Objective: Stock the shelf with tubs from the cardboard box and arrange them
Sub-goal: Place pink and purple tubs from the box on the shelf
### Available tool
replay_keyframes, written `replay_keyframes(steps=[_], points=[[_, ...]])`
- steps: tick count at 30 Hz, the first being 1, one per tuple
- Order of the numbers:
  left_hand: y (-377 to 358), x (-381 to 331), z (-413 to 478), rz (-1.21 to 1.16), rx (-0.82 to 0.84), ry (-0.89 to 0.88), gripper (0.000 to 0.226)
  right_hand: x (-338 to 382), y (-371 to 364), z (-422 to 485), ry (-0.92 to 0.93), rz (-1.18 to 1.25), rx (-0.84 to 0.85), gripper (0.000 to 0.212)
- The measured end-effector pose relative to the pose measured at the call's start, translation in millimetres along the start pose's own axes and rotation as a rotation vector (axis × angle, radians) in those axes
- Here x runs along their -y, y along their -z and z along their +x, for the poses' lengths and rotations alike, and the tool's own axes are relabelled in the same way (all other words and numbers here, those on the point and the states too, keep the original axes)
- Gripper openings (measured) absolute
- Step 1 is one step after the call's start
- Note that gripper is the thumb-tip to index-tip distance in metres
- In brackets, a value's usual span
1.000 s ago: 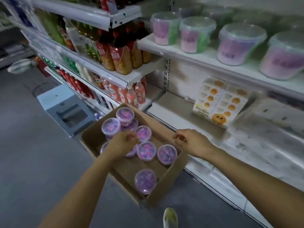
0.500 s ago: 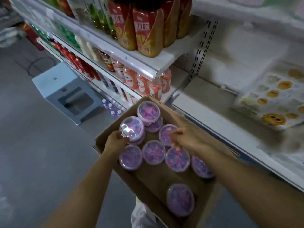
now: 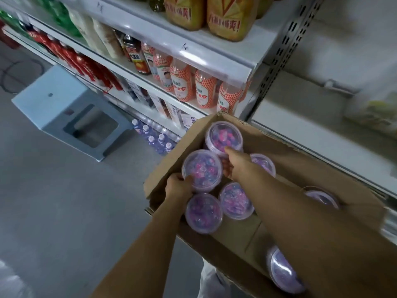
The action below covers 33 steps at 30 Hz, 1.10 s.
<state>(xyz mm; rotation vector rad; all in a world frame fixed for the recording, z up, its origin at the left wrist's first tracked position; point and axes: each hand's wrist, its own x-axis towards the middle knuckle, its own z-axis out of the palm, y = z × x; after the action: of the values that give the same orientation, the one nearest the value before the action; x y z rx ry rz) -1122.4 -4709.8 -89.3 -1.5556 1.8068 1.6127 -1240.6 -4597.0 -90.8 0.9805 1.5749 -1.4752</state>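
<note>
Tubs (image 3: 236, 200) with clear lids and pink-and-purple contents sit in the open cardboard box (image 3: 300, 162) below you, just beside the white shelf (image 3: 300, 108). Your left hand (image 3: 178, 188) grips the near-left side of the raised tub (image 3: 202, 169), with the thumb hooked over its lid rim and the fingers curled round the wall. Your right hand (image 3: 235, 166) is on that tub's opposite side, fingers curled against it, and its thumb reaches the near rim of the far tub (image 3: 223, 136) in the box's back corner. The raised tub sits higher than the two nearest you; what it rests on is hidden. More tubs show beside and beyond your right forearm. Orange-patterned bottles (image 3: 182, 82) line the shelving to the left, and a grey step stool (image 3: 64, 108) stands on the floor.
</note>
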Motion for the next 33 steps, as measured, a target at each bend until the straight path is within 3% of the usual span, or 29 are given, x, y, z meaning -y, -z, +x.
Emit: replay_keyframes(steps=[6, 11, 16, 21, 33], points=[[-1, -2, -17, -0.073, 0.051, -0.011, 0.036, -1, 44, 1, 0.143, 0.07, -0.114, 0.018], [-3, -13, -65, -0.076, 0.057, -0.095, 0.038, 4, 123, -34, 0.18, 0.231, -0.054, 0.027], [-21, -21, -141, -0.095, 0.147, -0.211, 0.029, -1, 212, -96, 0.182, 0.315, 0.083, 0.019], [-69, -11, -234, -0.125, 0.252, -0.314, 0.014, -15, 322, -169, 0.271, 0.352, 0.088, 0.018], [-235, 34, -476, -0.09, 0.542, -0.485, 0.021, -98, 612, -342, 0.527, 0.46, -0.079, 0.025]])
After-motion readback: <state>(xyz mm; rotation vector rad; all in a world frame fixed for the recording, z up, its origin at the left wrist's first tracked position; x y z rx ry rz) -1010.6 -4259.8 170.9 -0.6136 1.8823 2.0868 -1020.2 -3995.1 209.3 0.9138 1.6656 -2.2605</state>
